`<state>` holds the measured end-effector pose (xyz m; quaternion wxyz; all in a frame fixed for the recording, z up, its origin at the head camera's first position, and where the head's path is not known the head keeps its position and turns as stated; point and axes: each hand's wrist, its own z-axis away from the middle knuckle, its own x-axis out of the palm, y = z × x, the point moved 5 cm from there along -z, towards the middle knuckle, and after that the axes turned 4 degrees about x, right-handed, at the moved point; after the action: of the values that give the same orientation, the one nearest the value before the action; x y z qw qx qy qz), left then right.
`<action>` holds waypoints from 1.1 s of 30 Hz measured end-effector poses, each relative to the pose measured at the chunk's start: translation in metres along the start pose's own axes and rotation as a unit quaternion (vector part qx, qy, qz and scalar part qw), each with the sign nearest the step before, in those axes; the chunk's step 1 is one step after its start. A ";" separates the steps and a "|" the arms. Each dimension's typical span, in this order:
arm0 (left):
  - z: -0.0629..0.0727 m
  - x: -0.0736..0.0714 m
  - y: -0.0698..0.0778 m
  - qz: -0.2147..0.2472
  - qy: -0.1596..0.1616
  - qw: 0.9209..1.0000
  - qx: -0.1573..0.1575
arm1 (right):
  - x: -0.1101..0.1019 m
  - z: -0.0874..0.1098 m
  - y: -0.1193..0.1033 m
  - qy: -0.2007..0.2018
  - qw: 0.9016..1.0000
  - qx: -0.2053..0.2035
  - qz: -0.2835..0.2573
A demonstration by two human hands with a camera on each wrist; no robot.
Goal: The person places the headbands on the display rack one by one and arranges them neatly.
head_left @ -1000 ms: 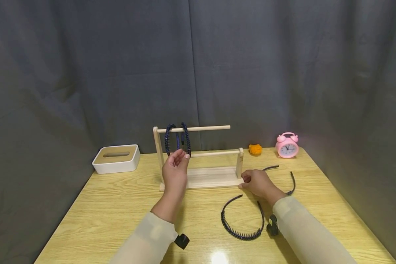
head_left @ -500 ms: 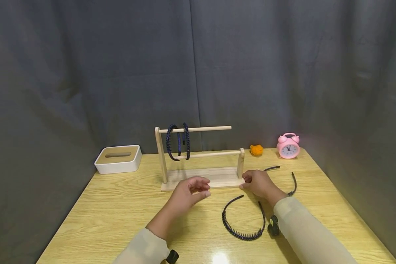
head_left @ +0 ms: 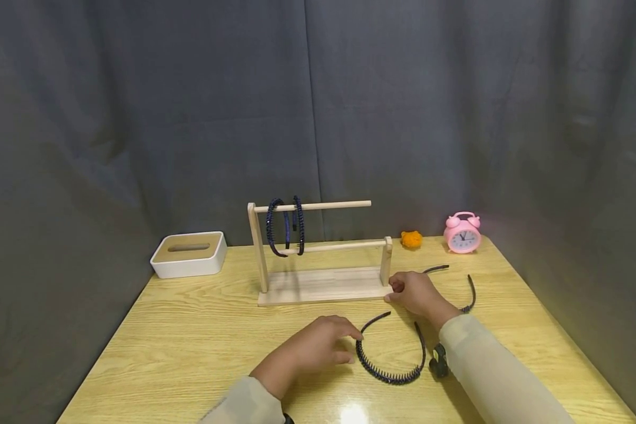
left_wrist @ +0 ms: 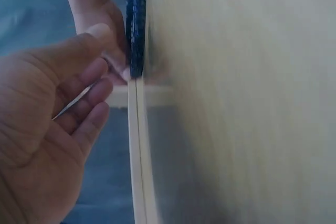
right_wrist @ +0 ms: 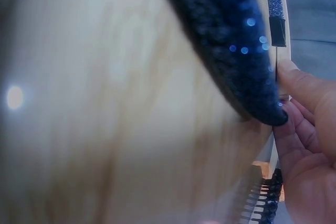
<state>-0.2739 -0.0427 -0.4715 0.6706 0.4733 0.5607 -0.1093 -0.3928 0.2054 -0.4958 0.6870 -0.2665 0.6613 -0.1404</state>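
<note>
Clearly, the nearest headband (head_left: 396,378) is lying flat on the table (head_left: 191,347), its toothed curve facing the person and its two ends pointing away; its long axis is running roughly front to back. The left hand (head_left: 318,347) is hovering at its left side, thumb and fingers parted; whether it is touching cannot be told from the head view, but the left wrist view is showing the gap between them holding nothing. The right hand (head_left: 416,294) is pinching the right front corner of the wooden rack (head_left: 328,285), partly covering the second headband (head_left: 472,291), whose ends are also pointing away. The right wrist view is revealing blue glitter that the head view is leaving dark. Two hanging headbands (head_left: 270,228) are looping over the rack's upper rod (head_left: 339,205), which is pointing right. Only the head view is showing the tissue box (head_left: 188,270).
</note>
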 end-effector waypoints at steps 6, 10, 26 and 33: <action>-0.005 0.008 0.009 -0.036 -0.010 0.999 0.024 | 0.000 -0.001 0.000 0.002 1.000 -0.002 0.004; -0.009 0.012 0.011 -0.042 -0.012 0.998 0.034 | -0.001 -0.002 0.000 0.004 1.000 -0.004 0.007; -0.017 0.021 0.002 -0.096 -0.019 0.992 0.080 | 0.000 -0.001 0.001 0.003 1.000 0.003 0.011; -0.014 0.019 0.002 -0.120 -0.011 0.989 0.080 | 0.000 0.001 -0.001 -0.003 1.000 0.003 0.005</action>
<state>-0.2756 -0.0238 -0.4857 0.6185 0.4538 0.5954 -0.2389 -0.3919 0.2048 -0.4954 0.6903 -0.2616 0.6602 -0.1388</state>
